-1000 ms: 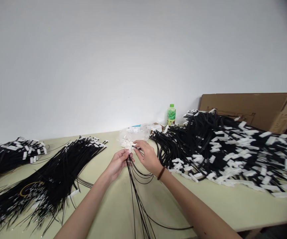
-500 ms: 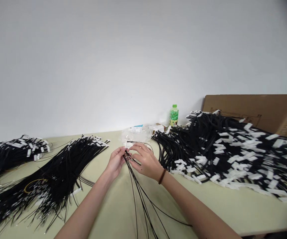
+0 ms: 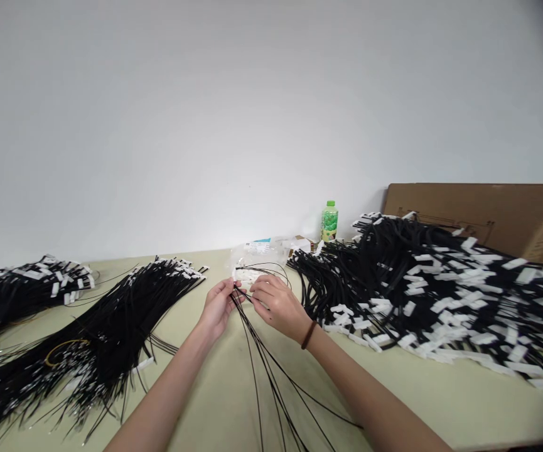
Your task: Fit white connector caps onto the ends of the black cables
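the right hand (image 3: 278, 306) had gathered its fingers, seemingly pinching and isolating one cable (image 3: 244, 294) from the left hand's (image 3: 217, 307) pinched bunch (image 3: 247, 318).

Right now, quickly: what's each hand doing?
Left hand: closed, holding black cords.
Right hand: half-closed at the cords; whether it grips any cannot be told.

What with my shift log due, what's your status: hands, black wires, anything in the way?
Left hand pinching black wires; right hand close at them. Wires trailing over table. Plastic bag just beyond hands, nothing seen blocking.
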The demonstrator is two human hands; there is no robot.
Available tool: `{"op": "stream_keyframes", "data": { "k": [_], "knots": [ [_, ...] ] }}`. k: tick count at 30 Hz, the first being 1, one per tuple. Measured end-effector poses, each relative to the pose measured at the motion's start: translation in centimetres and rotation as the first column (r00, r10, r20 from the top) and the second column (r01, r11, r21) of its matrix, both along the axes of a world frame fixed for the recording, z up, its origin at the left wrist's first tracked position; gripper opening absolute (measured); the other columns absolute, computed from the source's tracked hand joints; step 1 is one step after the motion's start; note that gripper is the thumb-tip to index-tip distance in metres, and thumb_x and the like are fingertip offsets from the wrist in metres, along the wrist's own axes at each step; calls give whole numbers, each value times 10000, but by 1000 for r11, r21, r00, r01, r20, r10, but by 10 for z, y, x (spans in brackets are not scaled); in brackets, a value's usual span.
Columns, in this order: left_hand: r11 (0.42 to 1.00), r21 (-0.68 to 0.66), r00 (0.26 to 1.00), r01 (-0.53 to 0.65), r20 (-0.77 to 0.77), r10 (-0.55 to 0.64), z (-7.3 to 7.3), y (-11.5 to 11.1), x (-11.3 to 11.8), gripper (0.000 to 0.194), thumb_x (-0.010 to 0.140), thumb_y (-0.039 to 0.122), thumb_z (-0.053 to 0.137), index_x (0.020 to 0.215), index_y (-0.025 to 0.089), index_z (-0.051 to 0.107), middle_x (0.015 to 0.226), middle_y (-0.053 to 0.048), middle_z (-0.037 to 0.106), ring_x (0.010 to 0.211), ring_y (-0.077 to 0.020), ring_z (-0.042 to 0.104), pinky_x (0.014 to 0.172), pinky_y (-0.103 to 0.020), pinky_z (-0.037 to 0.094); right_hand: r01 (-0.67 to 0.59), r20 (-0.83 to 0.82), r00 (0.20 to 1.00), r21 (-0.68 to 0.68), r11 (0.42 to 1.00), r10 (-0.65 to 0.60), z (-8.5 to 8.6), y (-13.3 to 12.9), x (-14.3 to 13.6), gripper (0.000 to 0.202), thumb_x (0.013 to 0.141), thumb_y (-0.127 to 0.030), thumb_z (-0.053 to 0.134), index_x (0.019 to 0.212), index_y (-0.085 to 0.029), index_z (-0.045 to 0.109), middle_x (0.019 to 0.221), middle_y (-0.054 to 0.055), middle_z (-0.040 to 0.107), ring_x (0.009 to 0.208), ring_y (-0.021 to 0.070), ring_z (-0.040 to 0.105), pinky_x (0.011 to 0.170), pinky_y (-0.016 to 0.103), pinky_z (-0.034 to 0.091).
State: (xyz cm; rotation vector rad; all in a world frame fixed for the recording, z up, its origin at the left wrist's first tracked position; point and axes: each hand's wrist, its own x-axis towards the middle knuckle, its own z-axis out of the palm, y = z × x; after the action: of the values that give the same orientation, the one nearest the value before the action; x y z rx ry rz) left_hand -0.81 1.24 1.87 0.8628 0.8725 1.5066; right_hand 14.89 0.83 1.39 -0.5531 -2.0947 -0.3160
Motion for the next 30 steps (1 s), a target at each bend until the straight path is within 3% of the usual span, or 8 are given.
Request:
{"op": "stream_keyframes", "data": {
  "k": [13,22,30],
  "knots": [
    [1000,8,999,1,-36,-1,0,0,0,245,596,283,742,712,123,597,732,-19,603,638,-121,581,540,-225,443,232,-102,968,12,973,-230,9,-1,9,227,905,-277,464,703,-180,500,722,44,538,754,188,465,707,317,388],
    [1000,-26,999,-16,-38,15,-1,1,0,219,616,263,733,716,122,599,740,-24,608,632,-116,580,522,-216,434,269,-425,864,-68,961,-272,14,-1,17,237,918,-245,404,697,-193,472,750,48,497,773,193,434,738,343,375],
    [1000,6,996,-10,-84,10,-3,3,-1,271,592,317,744,700,121,591,743,-27,592,636,-125,578,513,-215,425,179,-592,771,-152,972,-235,18,4,19,119,889,-219,429,811,-186,512,839,50,534,833,193,487,775,340,393]
  ]
}}
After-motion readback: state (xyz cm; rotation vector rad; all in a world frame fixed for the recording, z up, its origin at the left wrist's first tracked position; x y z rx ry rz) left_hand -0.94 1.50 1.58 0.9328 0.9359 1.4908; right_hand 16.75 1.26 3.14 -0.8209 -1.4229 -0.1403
